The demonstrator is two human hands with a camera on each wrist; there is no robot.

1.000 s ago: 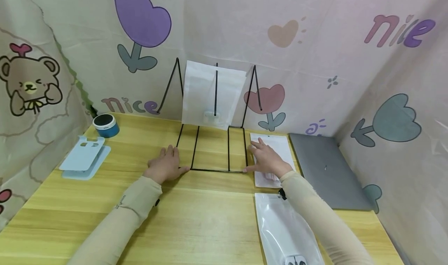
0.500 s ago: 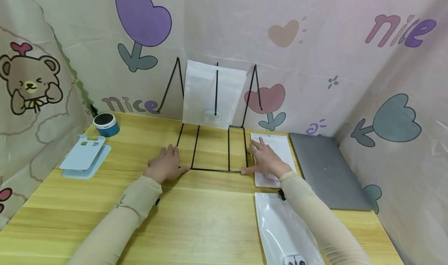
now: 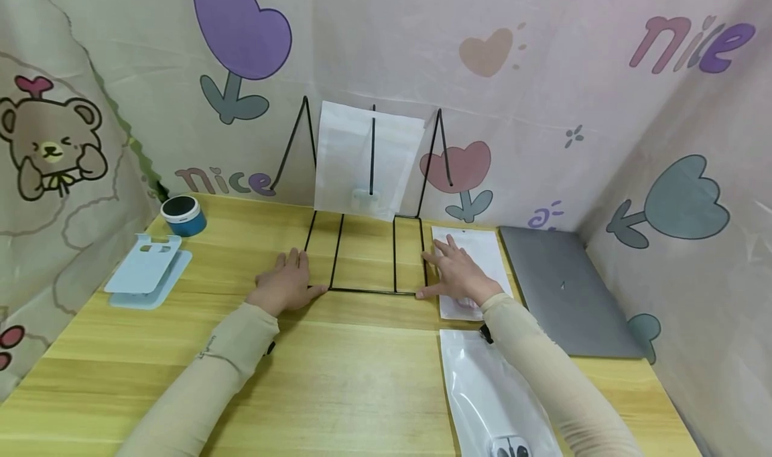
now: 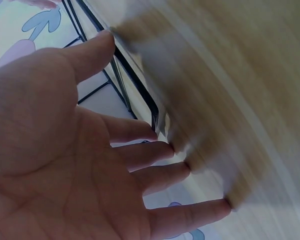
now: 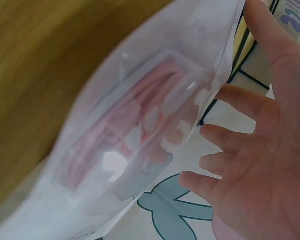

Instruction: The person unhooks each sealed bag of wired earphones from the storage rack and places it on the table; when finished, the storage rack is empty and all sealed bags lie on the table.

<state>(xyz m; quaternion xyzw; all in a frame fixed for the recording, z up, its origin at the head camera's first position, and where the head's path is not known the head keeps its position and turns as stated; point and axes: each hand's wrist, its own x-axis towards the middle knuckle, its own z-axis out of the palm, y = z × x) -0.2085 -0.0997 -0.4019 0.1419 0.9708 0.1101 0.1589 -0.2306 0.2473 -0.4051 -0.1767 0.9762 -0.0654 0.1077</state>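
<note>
A black wire display rack (image 3: 362, 291) stands on the wooden table against the back curtain. On its middle hook hangs a white pouch (image 3: 344, 149) with a small clear item at its bottom. My left hand (image 3: 283, 283) rests at the rack's front left corner, fingers straight and thumb at the front bar. The black bar (image 4: 135, 77) runs past thumb and forefinger in the left wrist view. My right hand (image 3: 460, 273) touches the front right corner, fingers extended. Under it lies a second white pouch (image 3: 476, 242); a coiled pink cable (image 5: 125, 120) shows through its clear side in the right wrist view.
Nearer on the right, a larger white pouch (image 3: 482, 383) holds white earphones (image 3: 509, 447). A grey laptop (image 3: 561, 289) lies flat at the far right. On the left are a light blue phone stand (image 3: 141, 269) and a blue-and-white round container (image 3: 183, 216).
My right thumb has shifted slightly left along the front bar. The left hand and the rack stay in place; the head view has tilted a little.
</note>
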